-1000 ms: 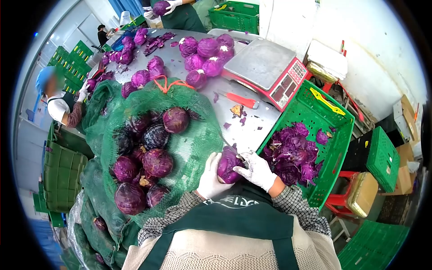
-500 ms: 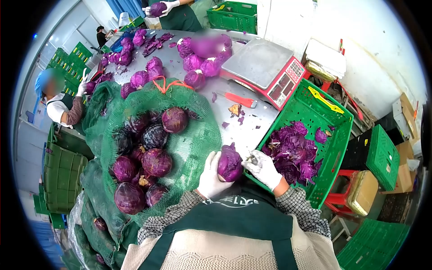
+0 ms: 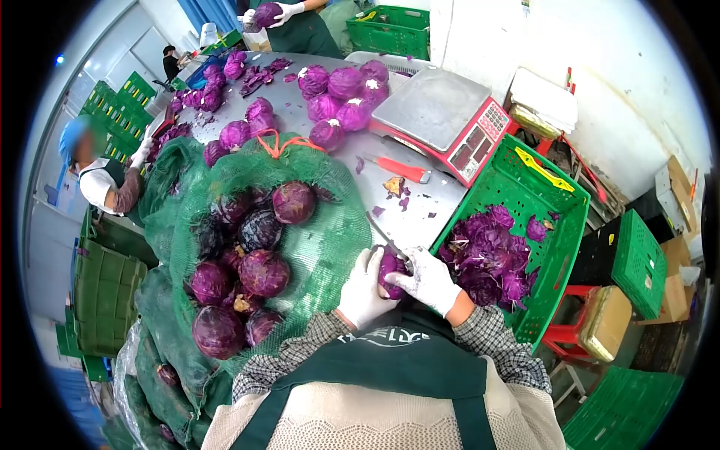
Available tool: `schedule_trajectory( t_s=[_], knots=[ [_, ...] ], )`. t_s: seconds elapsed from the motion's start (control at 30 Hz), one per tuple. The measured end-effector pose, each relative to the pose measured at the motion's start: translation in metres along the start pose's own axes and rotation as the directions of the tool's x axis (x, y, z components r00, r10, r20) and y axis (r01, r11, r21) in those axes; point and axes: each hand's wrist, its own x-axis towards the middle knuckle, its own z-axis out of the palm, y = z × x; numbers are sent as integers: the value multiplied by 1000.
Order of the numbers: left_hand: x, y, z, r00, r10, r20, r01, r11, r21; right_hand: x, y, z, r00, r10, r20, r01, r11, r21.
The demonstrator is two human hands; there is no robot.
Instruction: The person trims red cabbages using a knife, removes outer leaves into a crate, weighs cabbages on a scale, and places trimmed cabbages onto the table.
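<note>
My left hand (image 3: pixel 365 291), in a white glove, is wrapped round a small purple cabbage (image 3: pixel 390 274) just in front of my apron. My right hand (image 3: pixel 429 283), gloved too, grips a knife (image 3: pixel 386 238) whose thin blade points up and left over the cabbage; its handle is hidden in the fingers, and the thumb lies on the cabbage. On the left, an open green net bag (image 3: pixel 322 238) holds several dark cabbages (image 3: pixel 262 273). Loose purple leaves (image 3: pixel 491 259) lie in the green crate (image 3: pixel 553 277) on the right.
A red and grey scale (image 3: pixel 435 105) stands on the metal table (image 3: pixel 442 196), beside an orange-handled tool (image 3: pixel 401 169). Several peeled cabbages (image 3: pixel 346 82) sit further back. A co-worker (image 3: pixel 105 169) stands at the left; another's gloved hands (image 3: pixel 281 13) hold a cabbage at the top.
My right hand, apart from the cabbage half a second ago, is back against it with the blade over it. The cabbage is turned and more covered by my hands. The left co-worker's raised hand has lowered.
</note>
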Motion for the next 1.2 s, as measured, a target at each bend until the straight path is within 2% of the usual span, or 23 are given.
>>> schedule_trajectory(
  t_s=[0.07, 0.2, 0.23, 0.27, 0.33, 0.4, 0.43, 0.47, 0.5, 0.53, 0.57, 0.6, 0.67, 0.7, 0.8, 0.83, 0.9, 0.97, 1.0, 1.03, 1.07, 1.1, 1.2],
  knots=[
    [2, -4, 2, 1000, 8, 9, -8, 1000, 19, 6, 6, -4, 999, 27, 40, -26, 999, -35],
    [1, -3, 4, 1000, 11, 22, -11, 1000, -11, 11, 14, -4, 1000, -10, 10, 13, 963, -268],
    [0, -5, 4, 1000, 11, 3, -11, 999, -34, 11, 27, -3, 997, -40, -70, 22, 971, -238],
    [-1, -9, 4, 1000, 8, -18, -9, 998, -56, 13, 31, -12, 989, 87, -121, -110, 973, -205],
    [-5, -30, 5, 996, 69, -54, -76, 987, -140, 8, 80, -7, 967, -8, -255, -55, 969, -240],
    [-11, -58, 13, 996, 54, -74, -81, 899, -431, -19, 121, 1, 938, 133, -319, -200, 962, -188],
    [-15, -66, 11, 999, -7, -43, -16, 853, -522, -33, 146, 4, 929, 181, -322, -261, 939, -224],
    [-18, -52, -4, 996, -80, 29, 72, 622, -780, -48, 176, 7, 914, 233, -331, -326, 909, -259],
    [-21, -48, -13, 996, -89, 25, 71, 561, -825, -67, 220, 13, 890, 292, -352, -357, 924, -138],
    [-22, -46, -20, 995, -97, 22, 68, 497, -865, -72, 200, 0, 877, 296, -379, -378, 911, -163],
    [-18, -43, -29, 996, -63, 58, 74, 300, -951, -75, 172, -17, 863, 300, -406, -400, 897, -188],
    [-15, -47, -30, 988, 2, 156, 155, 60, -986, -75, 182, -9, 832, 301, -467, -310, 949, 58],
    [-9, -46, -31, 970, 20, 243, 236, -328, -915, -53, 122, -23, 873, 352, -338, -232, 908, 348],
    [-8, -51, -27, 957, 50, 287, 276, -471, -838, -41, 90, -30, 899, 354, -257, -202, 857, 474],
    [-4, -40, -25, 913, 60, 404, 352, -619, -702, -16, 9, -48, 936, 343, -82, -182, 667, 722],
    [-2, -35, -22, 887, 76, 456, 381, -679, -627, -15, 0, -49, 954, 291, -70, -157, 685, 711],
    [1, -38, -12, 877, 204, 435, 435, -721, -539, -14, -14, -50, 975, 219, -26, -136, 690, 711],
    [2, -37, -7, 843, 340, 417, 505, -767, -396, -16, -21, -51, 975, 212, 68, -196, 673, 713],
    [2, -34, -8, 836, 278, 473, 491, -765, -417, -18, -20, -47, 975, 196, 104, -210, 668, 714],
    [2, -30, -12, 824, 213, 525, 477, -760, -440, -17, -32, -51, 947, 264, 184, -312, 615, 724],
    [2, -25, -15, 807, 147, 572, 466, -754, -463, -17, -21, -32, 966, 242, 90, -235, 680, 694],
    [1, -20, -17, 828, 73, 556, 457, -661, -595, -18, -21, -24, 969, 230, 87, -224, 683, 695],
    [-2, -12, -15, 803, -75, 591, 433, -606, -667, -21, -3, 8, 996, 79, -32, -45, 811, 584]
  ],
)
